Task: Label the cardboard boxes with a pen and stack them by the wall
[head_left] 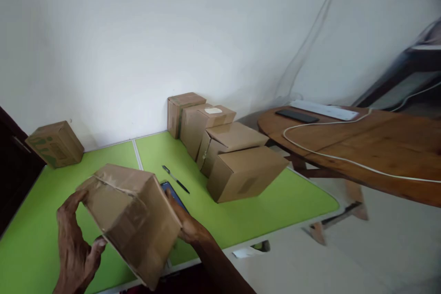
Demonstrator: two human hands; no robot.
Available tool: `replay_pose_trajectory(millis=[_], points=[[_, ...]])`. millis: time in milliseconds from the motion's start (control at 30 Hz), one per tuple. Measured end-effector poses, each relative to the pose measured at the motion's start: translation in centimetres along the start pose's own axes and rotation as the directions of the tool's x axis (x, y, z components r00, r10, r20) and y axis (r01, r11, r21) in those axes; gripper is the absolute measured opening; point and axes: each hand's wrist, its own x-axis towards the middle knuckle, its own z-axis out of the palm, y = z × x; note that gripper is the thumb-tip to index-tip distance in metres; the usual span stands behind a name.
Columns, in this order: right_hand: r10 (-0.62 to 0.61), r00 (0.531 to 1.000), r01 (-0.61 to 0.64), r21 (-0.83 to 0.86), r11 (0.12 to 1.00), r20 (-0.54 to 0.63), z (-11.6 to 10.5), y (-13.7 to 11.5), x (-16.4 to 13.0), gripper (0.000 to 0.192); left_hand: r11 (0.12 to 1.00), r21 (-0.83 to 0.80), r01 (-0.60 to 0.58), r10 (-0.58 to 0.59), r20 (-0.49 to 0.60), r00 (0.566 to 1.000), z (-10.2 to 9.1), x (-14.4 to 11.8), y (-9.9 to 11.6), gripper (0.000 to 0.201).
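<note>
The green table (262,211) fills the lower left, its two halves meeting at a pale seam, and a brown wooden table (379,147) stands just beside it on the right, carrying a white cable (330,156), a dark phone (296,115) and a white strip (324,109). Against the wall, a row of four closed boxes (220,147) runs from the back of the green table toward its near edge, each touching the next; another box with green print (55,143) sits well apart at the far left corner. The box (132,220) in hand is held tilted above the near edge of the green table, its taped top turned up and away. The left hand (74,243) cups its lower left corner with fingers spread along the side; the right hand (188,225) presses flat on the opposite face, so both are grasping it between them. The step looks like lifting or turning this box while carrying it, and any setting down would call for levelling it and missing the blue thing (172,193) half hidden beneath and the pen (175,179) lying beside that
</note>
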Motion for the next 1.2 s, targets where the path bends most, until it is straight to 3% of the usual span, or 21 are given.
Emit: replay_pose_trajectory(millis=[67, 133, 267, 333, 500, 667, 867, 1033, 1133, 1200], points=[[0.036, 0.997, -0.041, 0.067, 0.997, 0.075, 0.5, -0.5, -0.3, 0.100, 0.978, -0.091, 0.187, -0.188, -0.001, 0.982, 0.4, -0.9, -0.6, 0.095], [-0.021, 0.991, 0.012, 0.070, 0.997, 0.129, 0.9, -1.3, -0.8, 0.099, 0.913, -0.193, 0.360, -0.366, 0.005, 0.931, 1.0, -1.7, -0.9, 0.094], [-0.106, 0.969, 0.122, -0.058, 0.991, 0.224, 1.8, -3.3, -1.8, 0.080, 0.809, -0.287, 0.513, -0.536, -0.001, 0.844, 2.2, -2.4, -0.5, 0.082], [-0.087, 0.977, 0.118, -0.153, 0.981, 0.194, 2.2, -3.9, -2.1, 0.080, 0.765, -0.305, 0.568, -0.597, -0.002, 0.802, 2.6, -2.4, -0.3, 0.080], [-0.107, 0.994, 0.105, -0.404, 0.909, 0.017, 2.8, -3.5, -0.9, 0.111, 0.698, -0.277, 0.660, -0.689, -0.009, 0.725, 2.8, -2.5, 0.0, 0.083], [-0.204, 0.975, 0.116, -0.573, 0.811, -0.091, 2.8, -2.7, 0.8, 0.103, 0.668, -0.203, 0.716, -0.732, -0.003, 0.682, 2.2, -2.7, 0.5, 0.079], [-0.031, 0.998, 0.010, -0.314, 0.949, -0.062, 3.3, -2.6, 0.5, 0.116, 0.647, -0.141, 0.749, -0.756, 0.011, 0.655, 2.2, -2.9, 1.2, 0.076], [-0.034, 0.997, 0.019, -0.204, 0.979, -0.068, 3.8, -2.4, 1.0, 0.119, 0.617, -0.130, 0.776, -0.780, 0.026, 0.625, 2.2, -3.5, 0.9, 0.084], [-0.068, 0.987, 0.039, -0.196, 0.980, -0.146, 4.2, -2.9, 1.4, 0.113, 0.644, -0.106, 0.758, -0.762, 0.002, 0.648, 2.2, -3.3, 1.2, 0.099], [-0.095, 0.982, 0.056, -0.226, 0.973, -0.166, 4.5, -3.4, 1.4, 0.109, 0.702, -0.053, 0.710, -0.712, -0.051, 0.700, 2.4, -2.6, 1.9, 0.111]])
